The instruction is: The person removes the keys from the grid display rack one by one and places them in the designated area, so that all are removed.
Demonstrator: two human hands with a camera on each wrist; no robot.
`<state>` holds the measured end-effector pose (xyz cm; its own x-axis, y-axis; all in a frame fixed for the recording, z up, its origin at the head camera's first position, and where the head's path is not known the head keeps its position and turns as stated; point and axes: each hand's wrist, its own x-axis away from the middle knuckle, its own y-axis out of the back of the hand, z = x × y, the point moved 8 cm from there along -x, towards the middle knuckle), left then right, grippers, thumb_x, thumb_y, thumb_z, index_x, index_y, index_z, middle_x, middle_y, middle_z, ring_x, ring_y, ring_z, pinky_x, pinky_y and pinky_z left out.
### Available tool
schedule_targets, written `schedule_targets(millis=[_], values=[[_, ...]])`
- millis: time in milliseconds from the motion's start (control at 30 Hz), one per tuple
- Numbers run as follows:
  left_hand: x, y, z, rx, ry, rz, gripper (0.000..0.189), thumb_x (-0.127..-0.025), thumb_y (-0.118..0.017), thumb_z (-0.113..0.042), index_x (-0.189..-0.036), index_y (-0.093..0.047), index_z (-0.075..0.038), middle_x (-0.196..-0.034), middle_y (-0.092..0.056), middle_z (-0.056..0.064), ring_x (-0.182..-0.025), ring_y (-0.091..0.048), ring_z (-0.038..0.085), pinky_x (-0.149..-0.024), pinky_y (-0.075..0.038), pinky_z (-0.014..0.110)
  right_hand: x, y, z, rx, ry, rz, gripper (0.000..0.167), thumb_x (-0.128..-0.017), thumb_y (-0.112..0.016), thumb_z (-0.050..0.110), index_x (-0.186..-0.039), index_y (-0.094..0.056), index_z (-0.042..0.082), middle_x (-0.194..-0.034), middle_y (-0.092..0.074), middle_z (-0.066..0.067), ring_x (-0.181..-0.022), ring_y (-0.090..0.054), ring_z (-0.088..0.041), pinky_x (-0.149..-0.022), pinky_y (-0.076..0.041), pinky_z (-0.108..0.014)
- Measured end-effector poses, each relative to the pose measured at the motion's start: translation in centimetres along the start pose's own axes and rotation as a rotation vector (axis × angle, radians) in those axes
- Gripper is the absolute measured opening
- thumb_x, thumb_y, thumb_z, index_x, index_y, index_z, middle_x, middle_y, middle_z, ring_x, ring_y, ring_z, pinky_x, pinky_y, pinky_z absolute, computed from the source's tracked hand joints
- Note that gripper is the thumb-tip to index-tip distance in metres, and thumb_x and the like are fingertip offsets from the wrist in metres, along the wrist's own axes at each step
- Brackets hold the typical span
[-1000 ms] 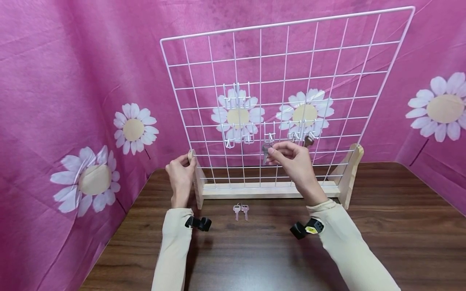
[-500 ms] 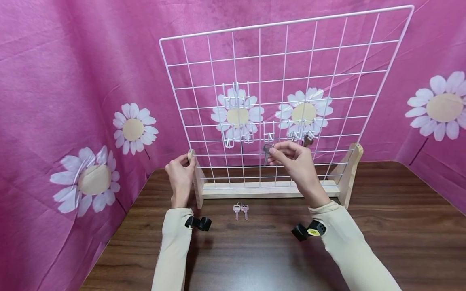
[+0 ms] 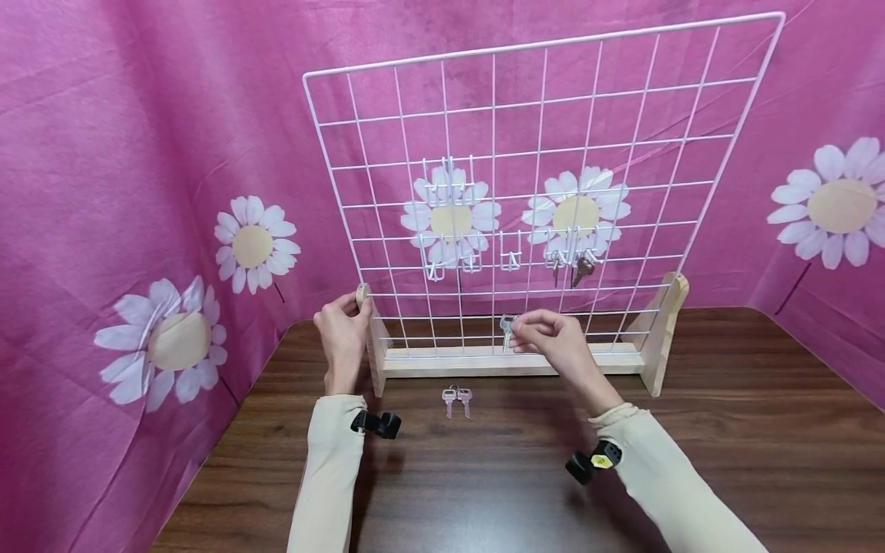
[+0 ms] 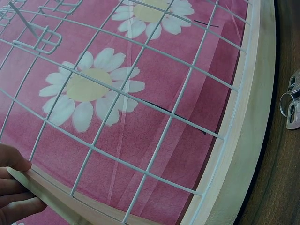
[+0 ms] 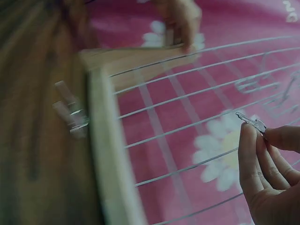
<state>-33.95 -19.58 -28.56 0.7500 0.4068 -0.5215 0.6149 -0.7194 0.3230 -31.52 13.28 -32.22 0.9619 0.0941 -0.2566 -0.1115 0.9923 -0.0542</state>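
My right hand (image 3: 553, 338) pinches a silver key (image 3: 507, 329) between thumb and fingers, in front of the lower rows of the white wire grid (image 3: 494, 100). In the right wrist view this key (image 5: 251, 121) sticks out past the fingertips. My left hand (image 3: 343, 330) grips the top of the left wooden support (image 3: 376, 346), thumb on the near side. On the table, in front of the wooden base (image 3: 484, 363), lies a joined pair of keys (image 3: 457, 402). Above the held key, a white wire hook (image 3: 511, 259) on the grid bears nothing.
Keys hang from hooks to the right, one of them darker (image 3: 583, 269). More hooks (image 3: 449, 184) sit at the left of the grid. A right wooden support (image 3: 667, 334) stands on the brown table (image 3: 484, 491); a pink flowered cloth (image 3: 173, 153) hangs behind.
My right hand has moved down with the key, from just below the middle hook to near the wooden base. The keys hanging at the right now show more fully. My left hand stays put.
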Motion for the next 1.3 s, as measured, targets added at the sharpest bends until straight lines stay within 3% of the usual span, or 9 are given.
schedule_targets(millis=[233,600,967,1300], values=[[-0.1,0.1,0.3,-0.009,0.009,0.000,0.026,-0.083,-0.070,-0.010,-0.106,-0.073,0.001,-0.090,-0.072,0.017,-0.086,-0.071,0.031,-0.081,-0.055,0.040,0.5,0.2,-5.0,-0.038,-0.170,0.020,0.021,-0.091,-0.059,-0.003,-0.105,-0.056,-0.019,-0.081,-0.072,-0.005,-0.071,-0.069,-0.012,-0.072,-0.058,-0.029],[-0.1,0.0,0.3,0.003,-0.003,-0.005,0.026,-0.083,-0.071,-0.009,-0.106,-0.073,0.002,-0.090,-0.072,0.018,-0.082,-0.072,0.029,-0.077,-0.057,0.039,1.4,-0.7,-10.0,0.000,-0.377,0.085,0.024,-0.091,-0.055,-0.006,-0.109,-0.055,-0.022,-0.077,-0.068,-0.009,-0.067,-0.068,-0.013,-0.067,-0.058,-0.025],[-0.1,0.0,0.2,0.013,-0.003,-0.007,0.025,-0.082,-0.071,-0.009,-0.105,-0.073,0.003,-0.090,-0.072,0.019,-0.081,-0.072,0.030,-0.075,-0.057,0.039,1.5,-2.2,-12.4,0.144,-0.473,0.202,0.019,-0.087,-0.054,-0.004,-0.099,-0.061,-0.018,-0.073,-0.069,-0.011,-0.064,-0.067,-0.014,-0.062,-0.058,-0.025],[-0.2,-0.1,0.2,-0.007,0.006,-0.008,0.026,-0.082,-0.071,-0.009,-0.105,-0.073,0.003,-0.088,-0.072,0.018,-0.080,-0.072,0.030,-0.075,-0.057,0.040,1.1,-2.7,-13.3,0.286,-0.530,0.181,0.015,-0.085,-0.056,-0.004,-0.093,-0.065,-0.013,-0.066,-0.068,-0.011,-0.054,-0.065,-0.012,-0.055,-0.057,-0.025]])
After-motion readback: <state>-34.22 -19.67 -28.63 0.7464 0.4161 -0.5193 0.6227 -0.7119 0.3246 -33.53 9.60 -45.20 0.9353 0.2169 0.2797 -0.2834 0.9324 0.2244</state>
